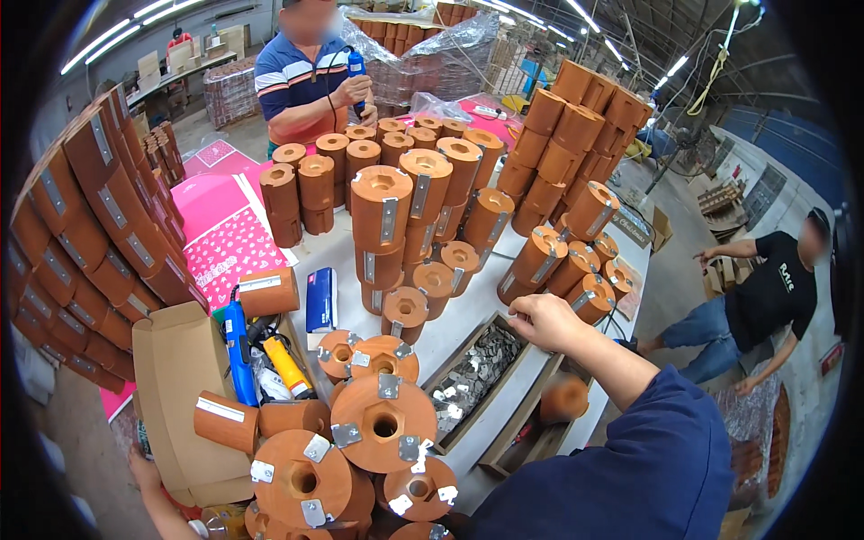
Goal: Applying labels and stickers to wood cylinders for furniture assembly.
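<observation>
My right hand [546,321] is above the far right edge of a long wooden tray [494,389] of small flat metal plates [477,366]. Its fingers curl down and press together; whatever they may hold is hidden. At the lower left, my left hand [144,470] is beside the outer side of an open cardboard box [184,396], its fingers mostly out of sight. In front of me, short reddish-brown wooden cylinders [383,423] with hexagonal recesses are piled up. Small metal plates sit on their rims.
A blue power tool [238,351] and a yellow-handled tool [286,364] lie by the box. Stacked cylinders [81,243] rise on the left, with more at the table's middle and right. Across the table a person [306,81] holds a blue tool; another person [751,297] is at the right.
</observation>
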`<act>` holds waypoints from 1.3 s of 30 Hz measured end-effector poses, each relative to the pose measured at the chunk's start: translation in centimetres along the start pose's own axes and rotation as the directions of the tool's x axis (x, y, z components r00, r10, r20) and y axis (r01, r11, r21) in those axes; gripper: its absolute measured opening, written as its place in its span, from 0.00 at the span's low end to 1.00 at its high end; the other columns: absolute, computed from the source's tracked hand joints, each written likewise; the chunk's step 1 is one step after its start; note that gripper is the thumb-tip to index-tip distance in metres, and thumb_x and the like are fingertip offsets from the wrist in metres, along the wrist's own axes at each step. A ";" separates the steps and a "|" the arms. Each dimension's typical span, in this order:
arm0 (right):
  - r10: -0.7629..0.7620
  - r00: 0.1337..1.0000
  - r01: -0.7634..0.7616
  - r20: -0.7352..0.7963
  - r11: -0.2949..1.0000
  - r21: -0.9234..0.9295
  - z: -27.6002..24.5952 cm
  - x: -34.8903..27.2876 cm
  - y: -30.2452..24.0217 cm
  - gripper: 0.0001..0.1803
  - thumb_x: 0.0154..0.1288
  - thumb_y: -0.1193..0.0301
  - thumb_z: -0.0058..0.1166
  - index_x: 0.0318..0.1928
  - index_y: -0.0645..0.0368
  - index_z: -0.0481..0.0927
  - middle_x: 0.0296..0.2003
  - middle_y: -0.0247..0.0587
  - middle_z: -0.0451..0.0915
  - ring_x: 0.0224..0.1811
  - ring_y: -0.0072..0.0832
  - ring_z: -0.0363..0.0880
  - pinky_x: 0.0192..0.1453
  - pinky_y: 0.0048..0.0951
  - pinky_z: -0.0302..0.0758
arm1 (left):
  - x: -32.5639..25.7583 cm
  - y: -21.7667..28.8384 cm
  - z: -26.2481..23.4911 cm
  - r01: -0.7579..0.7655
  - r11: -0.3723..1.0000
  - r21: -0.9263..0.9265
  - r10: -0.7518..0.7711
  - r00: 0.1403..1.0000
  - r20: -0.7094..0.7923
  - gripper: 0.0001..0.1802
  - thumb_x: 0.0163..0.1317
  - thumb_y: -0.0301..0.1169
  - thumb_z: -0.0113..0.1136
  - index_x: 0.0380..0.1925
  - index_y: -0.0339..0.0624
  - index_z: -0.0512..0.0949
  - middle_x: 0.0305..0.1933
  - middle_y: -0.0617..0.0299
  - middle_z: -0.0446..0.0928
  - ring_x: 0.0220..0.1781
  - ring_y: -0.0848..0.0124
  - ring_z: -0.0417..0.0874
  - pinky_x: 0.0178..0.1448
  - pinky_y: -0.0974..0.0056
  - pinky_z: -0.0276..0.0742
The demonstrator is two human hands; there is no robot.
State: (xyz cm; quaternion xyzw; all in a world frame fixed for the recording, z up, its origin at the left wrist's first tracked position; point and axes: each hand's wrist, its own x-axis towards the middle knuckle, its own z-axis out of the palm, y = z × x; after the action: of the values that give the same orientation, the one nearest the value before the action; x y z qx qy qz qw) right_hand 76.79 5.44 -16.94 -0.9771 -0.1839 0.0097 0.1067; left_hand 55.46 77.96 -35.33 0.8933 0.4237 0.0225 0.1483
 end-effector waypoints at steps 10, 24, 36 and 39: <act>-0.009 1.000 0.009 0.017 1.000 -0.003 0.7 0.4 0.0 0.09 0.49 0.69 0.51 0.29 0.61 0.76 0.24 0.44 0.77 0.30 0.40 0.76 0.35 0.36 0.73 | -1.0 2.0 -1.0 0.016 0.979 0.205 -0.028 0.998 0.055 0.45 0.42 0.47 0.62 0.57 0.34 0.56 0.60 0.43 0.56 0.62 0.48 0.54 0.64 0.55 0.52; -0.016 0.999 0.016 0.028 1.000 -0.005 1.1 0.4 0.0 0.08 0.49 0.70 0.51 0.28 0.62 0.76 0.23 0.44 0.77 0.30 0.40 0.76 0.34 0.36 0.73 | -0.1 0.9 -0.5 0.059 0.943 0.328 -0.093 0.992 0.089 0.47 0.39 0.51 0.62 0.57 0.38 0.57 0.62 0.46 0.52 0.62 0.47 0.54 0.63 0.52 0.54; -0.014 0.999 0.013 0.041 1.000 0.018 1.7 0.6 -0.3 0.07 0.49 0.71 0.51 0.29 0.61 0.76 0.24 0.44 0.77 0.29 0.39 0.76 0.33 0.35 0.73 | 0.2 -0.7 -0.2 -0.107 0.943 0.316 0.160 0.976 -0.145 0.33 0.44 0.45 0.60 0.46 0.38 0.62 0.48 0.46 0.65 0.48 0.49 0.67 0.49 0.52 0.62; 0.002 0.999 -0.003 0.046 1.000 0.027 1.7 0.6 -0.3 0.08 0.49 0.71 0.51 0.30 0.61 0.77 0.24 0.44 0.77 0.29 0.39 0.77 0.33 0.35 0.73 | 0.2 -0.5 0.0 -0.158 0.971 0.180 0.190 0.967 -0.172 0.27 0.46 0.40 0.59 0.42 0.37 0.63 0.41 0.47 0.68 0.40 0.54 0.70 0.44 0.56 0.65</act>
State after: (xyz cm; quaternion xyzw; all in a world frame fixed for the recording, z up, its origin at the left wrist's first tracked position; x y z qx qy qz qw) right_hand 77.15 6.30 -18.51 -0.9753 -0.1851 0.0348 0.1156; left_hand 55.25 78.41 -35.50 0.9302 0.3558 0.0844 0.0306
